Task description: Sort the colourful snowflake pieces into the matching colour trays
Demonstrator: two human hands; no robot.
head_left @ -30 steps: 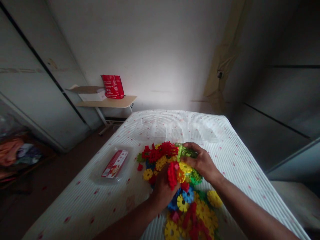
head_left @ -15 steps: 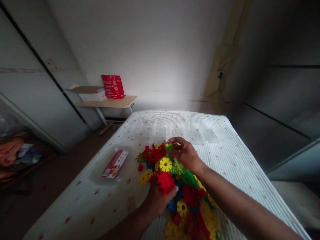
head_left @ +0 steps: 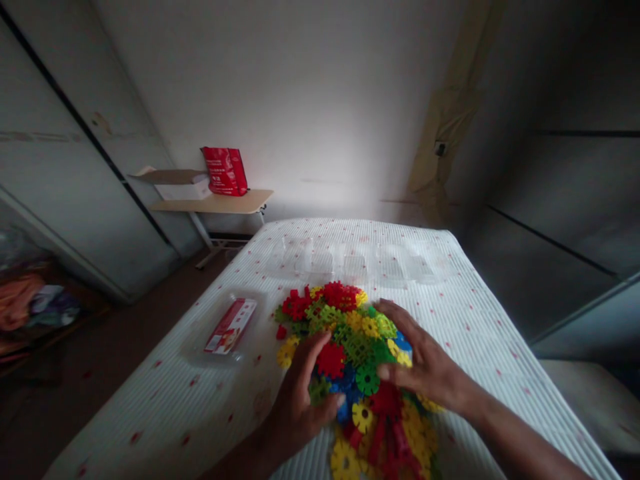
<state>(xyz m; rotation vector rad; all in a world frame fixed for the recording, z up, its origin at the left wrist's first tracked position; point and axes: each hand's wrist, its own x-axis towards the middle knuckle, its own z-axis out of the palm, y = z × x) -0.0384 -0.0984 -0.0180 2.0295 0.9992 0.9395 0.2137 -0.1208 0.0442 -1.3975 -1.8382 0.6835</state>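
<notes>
A heap of plastic gear-shaped building pieces (head_left: 357, 347) in red, yellow, green and blue lies on the striped cloth. At its left side is my left hand (head_left: 303, 400), thumb and fingers apart around the near-left pieces, next to a red gear piece (head_left: 331, 360). My right hand (head_left: 425, 357) rests against the right side of the heap, fingers spread, its thumb by a green gear piece (head_left: 369, 379). Neither hand shows a piece gripped in it. Some pieces are hidden under the hands and under other pieces.
A clear plastic container with a red and white label (head_left: 231, 327) lies to the left. Behind the heap stands a clear compartment tray (head_left: 355, 263). Farther back, a small side table (head_left: 240, 203) carries a red bag (head_left: 225, 171) and a white box (head_left: 183, 190).
My right hand has come back from the heap's far end to its right side, and the light green piece is out of it. My left hand has let go of the red gear piece and opened.
</notes>
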